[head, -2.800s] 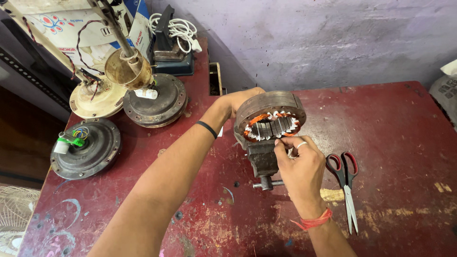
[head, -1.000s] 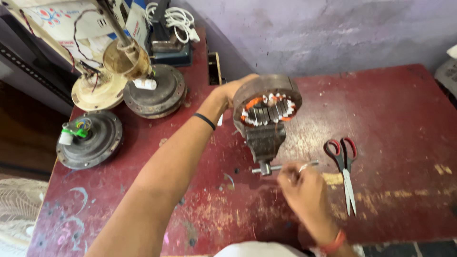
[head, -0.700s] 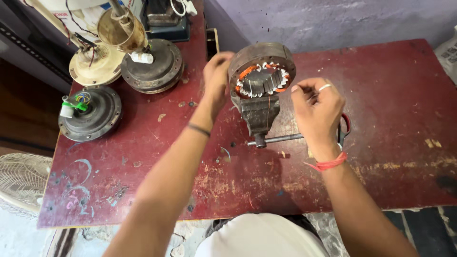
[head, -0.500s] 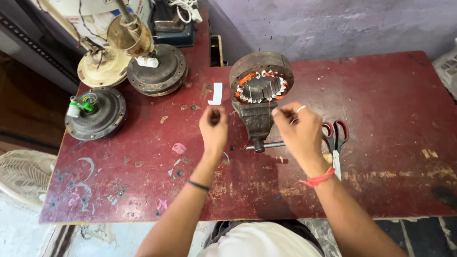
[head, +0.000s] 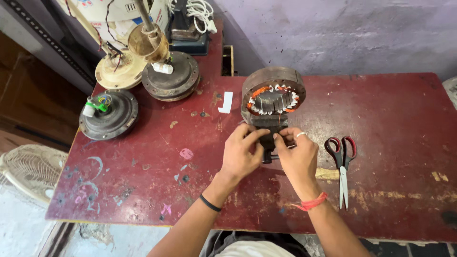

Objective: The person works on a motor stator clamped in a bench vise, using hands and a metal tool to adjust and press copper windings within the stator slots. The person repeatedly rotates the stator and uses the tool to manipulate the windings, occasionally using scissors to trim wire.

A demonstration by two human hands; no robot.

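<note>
One wound stator (head: 273, 96) stands on edge in one small vise (head: 267, 132) mid-desk (head: 143, 181). My left hand (head: 242, 153) and right hand (head: 296, 156) meet just below it, fingers pinched narrow at the vise; what they pinch is hidden. One pair of scissors (head: 342, 164) lies to the right. Three fan motor housings (head: 108, 114) sit at far left, the rear ones partly cut off.
</note>
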